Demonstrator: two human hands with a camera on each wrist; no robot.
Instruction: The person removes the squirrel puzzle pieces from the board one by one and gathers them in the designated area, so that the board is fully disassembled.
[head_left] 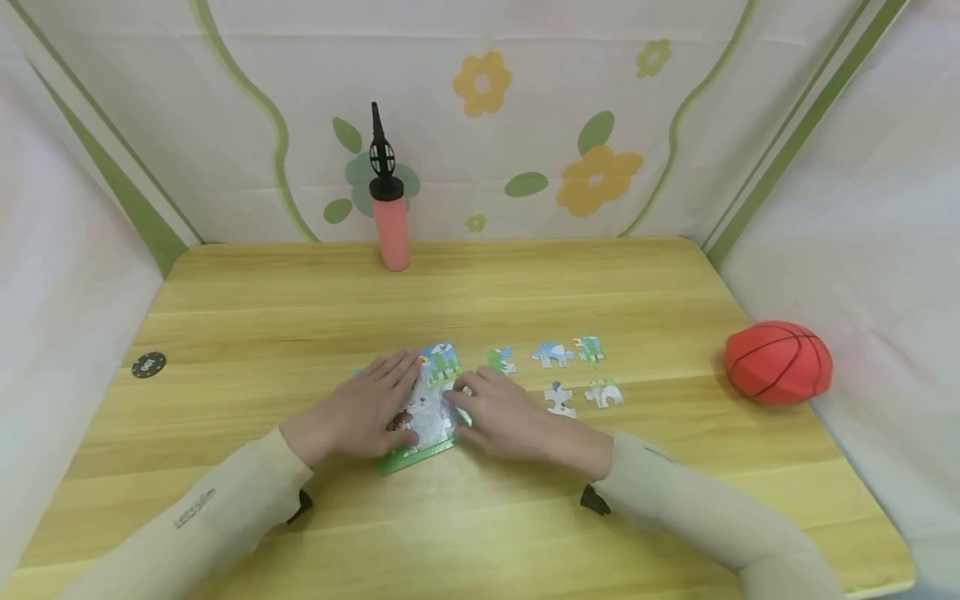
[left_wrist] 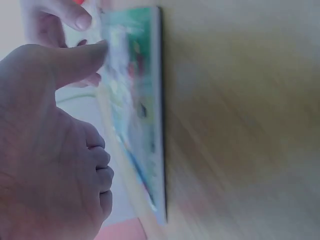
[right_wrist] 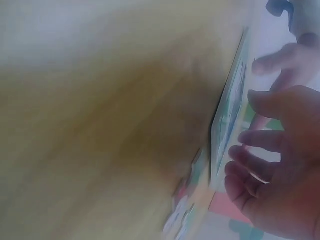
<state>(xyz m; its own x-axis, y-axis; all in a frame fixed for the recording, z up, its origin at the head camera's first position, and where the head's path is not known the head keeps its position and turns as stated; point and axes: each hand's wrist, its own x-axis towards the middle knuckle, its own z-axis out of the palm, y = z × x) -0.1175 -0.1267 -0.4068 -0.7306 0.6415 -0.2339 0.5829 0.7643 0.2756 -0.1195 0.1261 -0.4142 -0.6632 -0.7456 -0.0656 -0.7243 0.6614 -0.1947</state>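
A jigsaw puzzle [head_left: 430, 417] in a shallow tray with a green edge lies on the wooden table; its picture is partly hidden by both hands. Across its left side spreads my left hand [head_left: 367, 406], fingers nearly straight, thumb toward the lower part of the picture. My right hand [head_left: 501, 414] is at the puzzle's right edge with loosely bent fingers. In the right wrist view, a gap shows between the right thumb [right_wrist: 265, 106] and index finger, with no piece visible there. Loose pieces lie just beyond the right hand, including a green one [head_left: 498, 360].
More loose pieces [head_left: 553, 355] lie right of the puzzle. A red ball [head_left: 778, 363] sits at the table's right edge, a black chip [head_left: 148, 365] at the left. Near the back edge stands a pink hand pump [head_left: 392, 229] with a black nozzle, before a flowered curtain [head_left: 480, 167].
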